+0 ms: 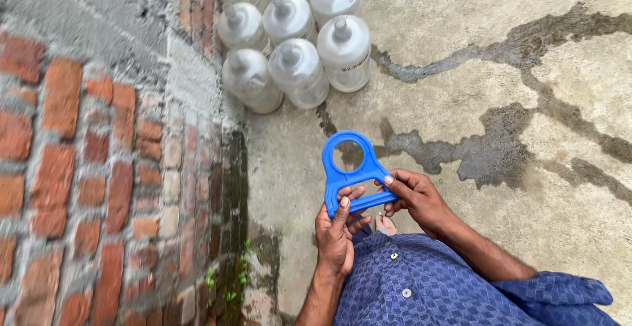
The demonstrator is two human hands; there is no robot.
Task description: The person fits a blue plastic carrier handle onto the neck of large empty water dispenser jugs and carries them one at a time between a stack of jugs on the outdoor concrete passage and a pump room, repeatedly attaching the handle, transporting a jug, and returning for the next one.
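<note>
At nine o'clock from where the person stands, a rough wall of red brick and grey mortar [99, 168] fills the whole left side, and the cracked grey concrete floor [500, 89], streaked with dark wet patches, spreads from twelve round to four o'clock. At twelve o'clock, tight against the wall's foot, a cluster of large clear plastic water jugs with capped necks [296, 36] stands upright, jug touching jug. At six o'clock the person's blue checked shirt [421, 286] fills the bottom edge. Just above it, in the middle, both hands hold a blue plastic bottle-carrying handle with a round ring at its top and a grip bar below [352, 171]. The left hand [336, 230] is wrapped around the grip bar from underneath, thumb pressed on its front; the right hand [418, 198] pinches the bar's right end between thumb and fingertips. The handle is up in the air, well apart from the jugs. To my eye the right-hand pinch looks light, so a twist could flip the handle loose onto the concrete, and the wet patches could make footing slippery.
</note>
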